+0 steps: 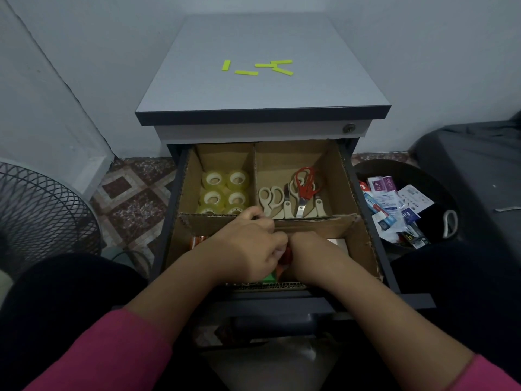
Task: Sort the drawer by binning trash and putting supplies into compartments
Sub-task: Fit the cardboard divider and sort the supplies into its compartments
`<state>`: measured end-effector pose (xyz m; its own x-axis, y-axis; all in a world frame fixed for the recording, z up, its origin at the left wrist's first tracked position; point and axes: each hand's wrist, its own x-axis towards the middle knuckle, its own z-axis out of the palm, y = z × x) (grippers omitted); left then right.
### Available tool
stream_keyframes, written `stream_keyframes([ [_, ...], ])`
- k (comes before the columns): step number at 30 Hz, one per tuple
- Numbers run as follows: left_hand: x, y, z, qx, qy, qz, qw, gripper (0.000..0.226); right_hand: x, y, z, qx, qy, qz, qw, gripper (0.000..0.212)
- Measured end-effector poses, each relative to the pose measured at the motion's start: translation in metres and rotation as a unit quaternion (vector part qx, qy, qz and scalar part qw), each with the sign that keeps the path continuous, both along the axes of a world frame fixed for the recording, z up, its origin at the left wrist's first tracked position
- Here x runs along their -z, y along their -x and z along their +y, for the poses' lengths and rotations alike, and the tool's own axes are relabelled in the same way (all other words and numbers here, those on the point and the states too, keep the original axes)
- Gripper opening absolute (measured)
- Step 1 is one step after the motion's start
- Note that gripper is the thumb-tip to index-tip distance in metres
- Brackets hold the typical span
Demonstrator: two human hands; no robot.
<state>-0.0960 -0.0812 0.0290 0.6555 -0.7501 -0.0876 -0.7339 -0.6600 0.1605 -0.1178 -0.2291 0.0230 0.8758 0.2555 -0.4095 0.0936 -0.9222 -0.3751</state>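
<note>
Two hands meet in the near compartment of the cardboard-lined drawer (363, 244): our left hand (248, 246) and right hand (308, 255) curl their fingers over small red and green items (275, 273), though we cannot tell exactly what each pinches. Tape rolls (224, 193) fill the far left compartment, scissors (293, 196) the far right. Wrappers (394, 204) lie in the black bin (456, 221) beside the drawer.

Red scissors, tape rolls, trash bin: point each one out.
red scissors (305, 184): head view, on the red handles.
tape rolls (213, 197): head view, on one roll's top face.
trash bin (448, 190): head view, on the dark inner wall.
</note>
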Motion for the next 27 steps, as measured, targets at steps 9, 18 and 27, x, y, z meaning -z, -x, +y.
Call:
stream_keyframes([
  [9,-0.001,-0.006,0.011,-0.035,0.195,0.152,0.968,0.016,-0.018,-0.003,-0.048,0.143,0.12,-0.07,0.98,0.012],
  [18,0.002,-0.005,0.01,-0.029,0.21,0.142,0.967,0.015,-0.004,0.002,-0.04,0.156,0.139,-0.065,0.976,0.019],
  [27,0.003,-0.006,0.011,-0.039,0.193,0.143,0.97,0.015,-0.003,0.0,-0.04,0.165,0.132,-0.032,0.977,0.023],
])
